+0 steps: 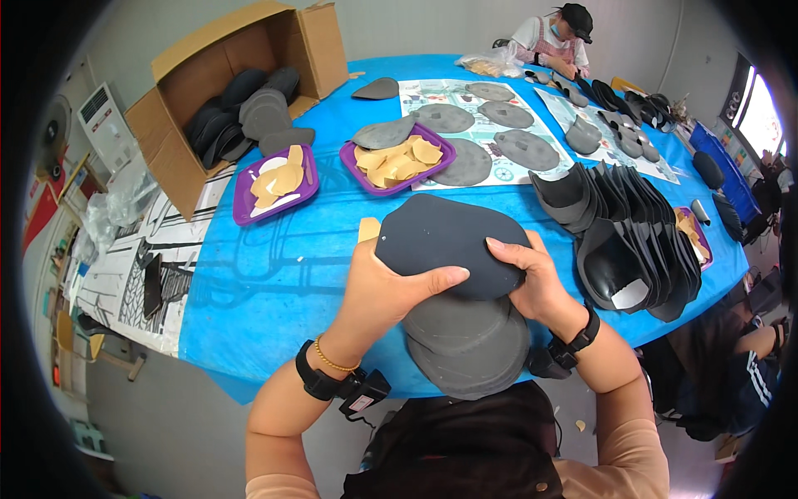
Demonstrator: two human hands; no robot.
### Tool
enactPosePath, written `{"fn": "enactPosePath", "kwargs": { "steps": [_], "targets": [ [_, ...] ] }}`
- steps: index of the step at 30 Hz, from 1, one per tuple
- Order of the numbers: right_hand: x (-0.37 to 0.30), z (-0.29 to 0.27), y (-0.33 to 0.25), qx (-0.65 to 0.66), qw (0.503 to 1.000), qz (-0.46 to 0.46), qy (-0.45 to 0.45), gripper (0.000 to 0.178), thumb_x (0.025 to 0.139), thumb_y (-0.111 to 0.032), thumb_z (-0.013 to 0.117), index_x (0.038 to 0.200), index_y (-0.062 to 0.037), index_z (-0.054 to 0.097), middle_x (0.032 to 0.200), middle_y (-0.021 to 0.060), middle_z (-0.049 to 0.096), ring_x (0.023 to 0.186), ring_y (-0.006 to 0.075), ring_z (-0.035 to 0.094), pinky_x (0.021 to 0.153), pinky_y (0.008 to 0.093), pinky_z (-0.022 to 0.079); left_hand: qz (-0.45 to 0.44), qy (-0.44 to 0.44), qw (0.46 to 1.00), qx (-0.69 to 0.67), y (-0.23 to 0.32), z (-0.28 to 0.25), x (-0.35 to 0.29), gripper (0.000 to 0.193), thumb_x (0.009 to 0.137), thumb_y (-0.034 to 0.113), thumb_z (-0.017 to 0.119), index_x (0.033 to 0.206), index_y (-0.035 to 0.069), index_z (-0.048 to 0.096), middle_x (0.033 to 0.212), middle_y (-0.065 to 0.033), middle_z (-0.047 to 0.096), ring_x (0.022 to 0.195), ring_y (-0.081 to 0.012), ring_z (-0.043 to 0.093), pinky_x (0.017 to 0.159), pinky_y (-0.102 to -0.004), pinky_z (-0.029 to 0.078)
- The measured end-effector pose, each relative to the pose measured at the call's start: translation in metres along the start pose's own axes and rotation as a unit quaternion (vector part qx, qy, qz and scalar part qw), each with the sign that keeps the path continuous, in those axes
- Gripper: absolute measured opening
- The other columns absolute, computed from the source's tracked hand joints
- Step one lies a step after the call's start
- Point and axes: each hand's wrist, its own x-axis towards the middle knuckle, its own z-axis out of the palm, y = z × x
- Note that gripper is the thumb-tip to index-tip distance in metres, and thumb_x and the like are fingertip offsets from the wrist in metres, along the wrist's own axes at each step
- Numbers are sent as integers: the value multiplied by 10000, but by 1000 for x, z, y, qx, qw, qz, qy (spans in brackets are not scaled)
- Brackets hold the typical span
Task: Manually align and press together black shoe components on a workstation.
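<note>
A smooth dark grey foam pad (445, 237), rounded at the ends, is held up between both of my hands. My left hand (386, 283) is closed on its left side, thumb across the top face and fingers hidden beneath. A beige piece (369, 228) sticks up beside that hand; whether the hand grips it, I cannot tell. At the pad's right end my right hand (536, 274) is closed too, with the thumb on top. Under the held pad, a stack of grey foam pads (470, 349) lies at the table's near edge.
Purple trays (241, 208) hold beige pieces (401, 162) on the blue table (249, 287). Nested curved pads (623, 266) stand at right. Flat pads (461, 162) lie on printed sheets. An open carton (332, 50) of pads stands at left. A co-worker (549, 41) sits across.
</note>
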Motion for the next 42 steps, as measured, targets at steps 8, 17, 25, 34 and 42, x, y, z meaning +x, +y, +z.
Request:
{"fn": "enactPosePath", "kwargs": {
  "steps": [8,17,25,34,42],
  "targets": [
    [-10,8,1,27,999,9,-16,329,922,-153,612,1188,42,600,1141,143,651,1033,203,641,876,326,515,36,-13,999,6,-12,-5,-1,328,761,71,827,1029,-23,663,985,-52,687,878,-113,642,760,-257,524],
    [-10,9,9,130,991,29,-21,341,952,-158,556,1216,58,570,1168,166,640,1065,248,642,903,359,530,76,81,991,-68,-20,3,-7,275,760,92,838,964,-18,689,926,-47,700,845,-112,646,744,-254,525],
    [-6,12,11,166,986,32,8,372,956,-156,565,1253,63,523,1202,184,611,1083,264,634,947,400,527,71,9,997,7,-11,-3,-1,233,762,53,823,945,-19,697,929,-61,708,834,-115,652,730,-252,528],
    [-10,13,15,133,990,11,-46,388,919,-128,608,1249,59,531,1185,171,625,1076,254,641,925,392,532,73,38,997,2,-18,-8,-1,215,794,49,790,962,-27,679,984,-76,692,882,-115,642,763,-270,525],
    [-15,18,13,-52,993,-102,23,268,896,-146,637,1069,57,653,1016,97,685,913,125,631,786,271,499,345,195,889,229,-13,-6,13,587,788,283,813,1236,30,531,1193,-118,620,1152,-246,571,1025,-424,392]
  ]
}}
